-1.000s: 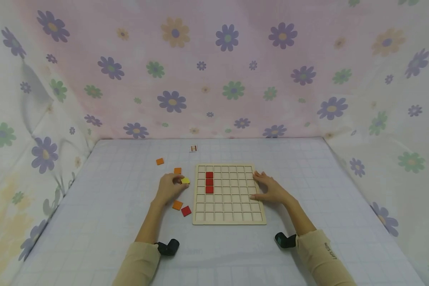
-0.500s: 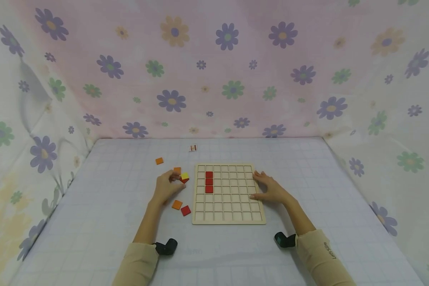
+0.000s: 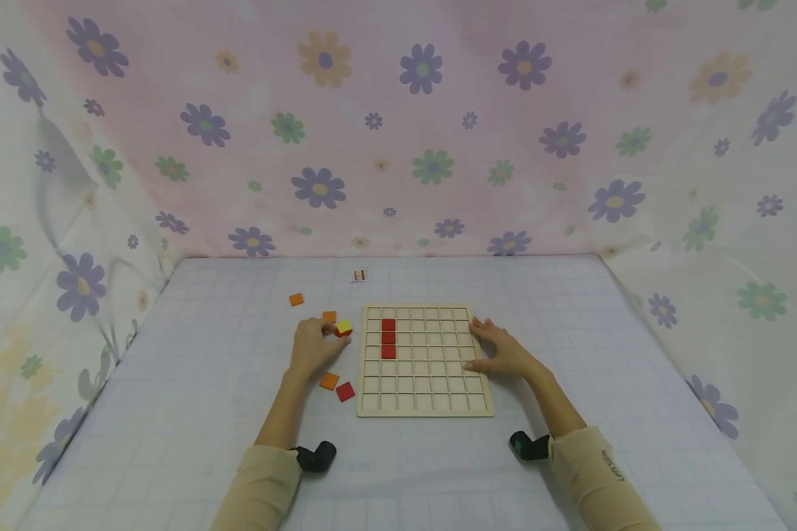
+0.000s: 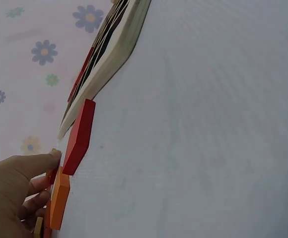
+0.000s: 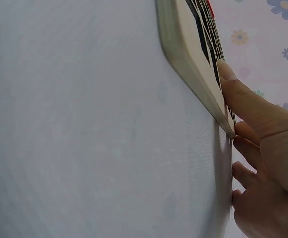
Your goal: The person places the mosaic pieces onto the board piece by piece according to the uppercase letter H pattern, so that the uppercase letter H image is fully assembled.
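Observation:
My left hand [image 3: 312, 346] pinches at a red square tile [image 3: 343, 334] with a yellow tile [image 3: 344, 325] on top of it, just left of the wooden grid board [image 3: 426, 413]. The thumb is at the tile's near side and the fingers behind. In the left wrist view the fingers partly hide these tiles. Along the board's right edge rests my right hand [image 3: 505, 352], its thumb [image 5: 228, 74] on the top face and its other fingers spread at the edge. Three red tiles [image 3: 388, 338] fill a short column in the board's left part.
Orange tiles lie around the left hand: one at the far left [image 3: 296, 299], another just behind the fingers [image 3: 330, 316], and a third nearer [image 3: 329, 380]. Close to that last one is a loose red tile [image 3: 345, 391]. A small printed card [image 3: 359, 275] lies behind the board.
The left hand's thumb and fingers parted from the yellow tile, which came to sit over the red one, then closed in again on the red tile. The right hand stayed on the board.

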`<control>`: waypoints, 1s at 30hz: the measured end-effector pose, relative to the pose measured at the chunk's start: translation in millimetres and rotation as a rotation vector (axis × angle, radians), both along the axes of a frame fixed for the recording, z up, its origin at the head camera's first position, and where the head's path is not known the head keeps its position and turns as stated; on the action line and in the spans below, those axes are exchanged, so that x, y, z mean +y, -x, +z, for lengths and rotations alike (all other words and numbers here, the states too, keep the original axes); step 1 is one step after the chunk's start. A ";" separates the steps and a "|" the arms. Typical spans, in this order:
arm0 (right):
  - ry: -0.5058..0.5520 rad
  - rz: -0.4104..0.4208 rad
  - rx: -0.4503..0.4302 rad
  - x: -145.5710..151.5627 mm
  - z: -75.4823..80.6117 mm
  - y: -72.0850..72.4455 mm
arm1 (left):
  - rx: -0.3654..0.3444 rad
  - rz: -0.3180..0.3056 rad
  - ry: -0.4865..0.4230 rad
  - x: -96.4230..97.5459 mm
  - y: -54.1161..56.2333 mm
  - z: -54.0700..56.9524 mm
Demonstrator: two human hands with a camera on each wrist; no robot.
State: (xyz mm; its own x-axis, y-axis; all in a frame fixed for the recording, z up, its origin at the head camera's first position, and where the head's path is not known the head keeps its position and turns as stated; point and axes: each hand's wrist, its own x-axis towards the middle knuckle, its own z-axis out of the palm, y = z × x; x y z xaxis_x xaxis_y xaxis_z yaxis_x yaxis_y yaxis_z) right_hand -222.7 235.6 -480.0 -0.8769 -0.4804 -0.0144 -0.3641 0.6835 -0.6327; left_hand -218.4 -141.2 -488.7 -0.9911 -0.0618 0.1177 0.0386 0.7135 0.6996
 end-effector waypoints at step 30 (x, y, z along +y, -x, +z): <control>0.003 -0.001 0.007 1.2 -2.6 1.7 | -0.054 -0.438 -0.179 37.3 -13.4 9.0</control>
State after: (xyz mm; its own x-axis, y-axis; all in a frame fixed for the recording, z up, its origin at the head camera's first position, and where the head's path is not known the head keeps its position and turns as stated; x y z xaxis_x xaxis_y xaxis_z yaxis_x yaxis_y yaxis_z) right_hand -224.4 236.8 -482.7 -0.8776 -0.4793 -0.0070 -0.3676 0.6821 -0.6321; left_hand -205.0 -103.9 -479.7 -0.9329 0.3486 0.0907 0.2689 0.5065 0.8192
